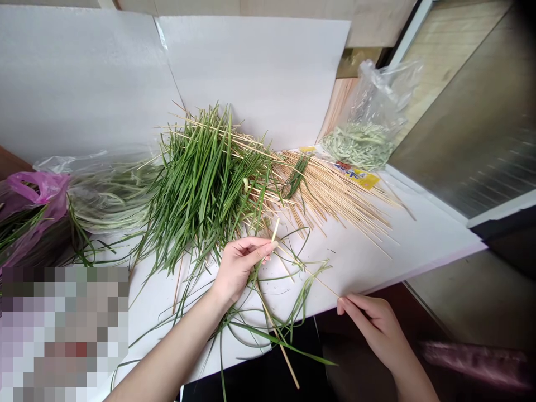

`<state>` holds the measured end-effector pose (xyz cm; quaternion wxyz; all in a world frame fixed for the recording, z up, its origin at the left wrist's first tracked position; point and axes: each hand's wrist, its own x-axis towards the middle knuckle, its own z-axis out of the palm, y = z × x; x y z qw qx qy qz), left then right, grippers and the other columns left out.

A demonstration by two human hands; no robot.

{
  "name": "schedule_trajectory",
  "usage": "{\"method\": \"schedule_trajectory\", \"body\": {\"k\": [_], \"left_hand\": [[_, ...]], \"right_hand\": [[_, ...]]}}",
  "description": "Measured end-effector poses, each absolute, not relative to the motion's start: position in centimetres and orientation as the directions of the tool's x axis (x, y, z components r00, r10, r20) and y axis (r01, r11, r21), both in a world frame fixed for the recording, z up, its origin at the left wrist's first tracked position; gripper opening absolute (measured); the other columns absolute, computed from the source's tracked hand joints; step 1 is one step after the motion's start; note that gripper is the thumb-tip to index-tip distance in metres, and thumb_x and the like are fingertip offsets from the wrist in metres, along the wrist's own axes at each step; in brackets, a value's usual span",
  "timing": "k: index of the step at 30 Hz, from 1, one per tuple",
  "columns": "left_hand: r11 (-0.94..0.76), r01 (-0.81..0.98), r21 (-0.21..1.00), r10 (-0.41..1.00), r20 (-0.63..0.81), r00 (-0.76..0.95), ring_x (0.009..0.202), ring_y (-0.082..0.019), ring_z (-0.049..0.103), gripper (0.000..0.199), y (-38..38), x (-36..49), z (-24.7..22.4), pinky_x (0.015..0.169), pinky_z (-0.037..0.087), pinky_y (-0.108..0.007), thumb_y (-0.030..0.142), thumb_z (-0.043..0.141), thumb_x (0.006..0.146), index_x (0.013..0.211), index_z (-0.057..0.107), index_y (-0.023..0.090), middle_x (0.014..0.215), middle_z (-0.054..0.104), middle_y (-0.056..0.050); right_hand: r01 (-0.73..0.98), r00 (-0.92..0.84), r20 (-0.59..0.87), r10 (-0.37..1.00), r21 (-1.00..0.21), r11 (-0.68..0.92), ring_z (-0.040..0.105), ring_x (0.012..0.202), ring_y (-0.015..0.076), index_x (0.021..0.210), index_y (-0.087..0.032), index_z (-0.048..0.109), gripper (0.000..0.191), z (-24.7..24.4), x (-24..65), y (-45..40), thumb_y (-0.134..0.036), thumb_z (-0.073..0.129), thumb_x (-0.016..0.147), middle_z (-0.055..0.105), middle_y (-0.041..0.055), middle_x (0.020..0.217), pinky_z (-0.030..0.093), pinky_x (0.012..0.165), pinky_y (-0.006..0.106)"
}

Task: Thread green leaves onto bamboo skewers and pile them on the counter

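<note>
My left hand pinches a few garlic chives near their pale ends, which stick up past the fingertips. Their green leaves seem to trail down over the table edge. Between thumb and fingers my right hand grips the lower end of a thin bamboo skewer. The skewer slants up and left, its far end close to my left fingertips; whether it touches the chives I cannot tell. Just behind my left hand rises a big heap of garlic chives with several skewers across its top.
Loose bamboo skewers fan out over the white table, with a small chive bundle on them. A clear bag of pale green pieces stands at the back right. Bagged greens and a pink plastic bag lie left.
</note>
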<state>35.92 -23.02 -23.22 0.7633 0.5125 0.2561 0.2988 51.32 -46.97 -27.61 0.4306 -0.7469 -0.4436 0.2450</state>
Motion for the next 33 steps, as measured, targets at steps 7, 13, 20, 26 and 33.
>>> {"method": "schedule_trajectory", "body": {"k": [7,13,20,26,33], "left_hand": [[0.3,-0.137,0.944,0.683,-0.112,0.722,0.059,-0.008,0.056,0.013,-22.97,35.62,-22.97,0.059,0.045,-0.02,0.025,0.086,0.068,0.076,0.08,0.017,0.065,0.07,-0.002],[0.24,-0.129,0.962,0.681,-0.072,0.729,0.064,-0.01,0.06,0.014,-22.91,35.45,-22.43,0.064,0.047,-0.022,0.027,0.086,0.068,0.075,0.079,0.016,0.07,0.072,-0.003],[0.204,-0.192,0.96,0.725,-0.016,0.689,0.053,-0.007,0.053,0.012,-22.99,35.54,-22.55,0.055,0.043,-0.02,0.026,0.084,0.072,0.074,0.076,0.016,0.06,0.064,0.002],[0.193,-0.206,0.959,0.727,0.001,0.686,0.057,-0.007,0.057,0.01,-23.11,35.59,-22.68,0.059,0.045,-0.019,0.025,0.083,0.074,0.076,0.076,0.017,0.066,0.069,0.0],[0.226,-0.175,0.958,0.708,-0.038,0.705,0.057,-0.009,0.059,0.012,-23.24,35.53,-22.53,0.058,0.047,-0.02,0.026,0.085,0.071,0.076,0.078,0.017,0.068,0.071,-0.002]], "right_hand": [[0.464,0.475,0.025,0.88,-0.856,-0.227,0.058,0.065,0.0184,0.071,-0.02,0.058,0.038,-27.87,51.48,-47.02,-0.038,0.046,0.102,0.06,0.0001,0.067,0.041,0.064,0.026],[0.462,0.475,0.012,0.88,-0.854,-0.238,0.058,0.064,0.0195,0.07,-0.02,0.057,0.039,-27.51,51.37,-46.84,-0.04,0.046,0.101,0.06,0.0008,0.066,0.042,0.063,0.027],[0.461,0.463,0.019,0.886,-0.859,-0.222,0.06,0.066,0.0194,0.071,-0.02,0.058,0.038,-27.39,51.28,-46.88,-0.038,0.046,0.102,0.062,0.0009,0.068,0.042,0.065,0.027],[0.475,0.447,0.031,0.894,-0.855,-0.209,0.059,0.065,0.0192,0.071,-0.02,0.058,0.038,-27.44,51.37,-46.8,-0.037,0.045,0.102,0.062,0.0012,0.068,0.042,0.063,0.027],[0.467,0.461,0.02,0.887,-0.856,-0.223,0.06,0.065,0.0206,0.07,-0.02,0.057,0.039,-27.23,51.29,-46.68,-0.039,0.045,0.102,0.062,0.0023,0.068,0.043,0.063,0.028]]}}
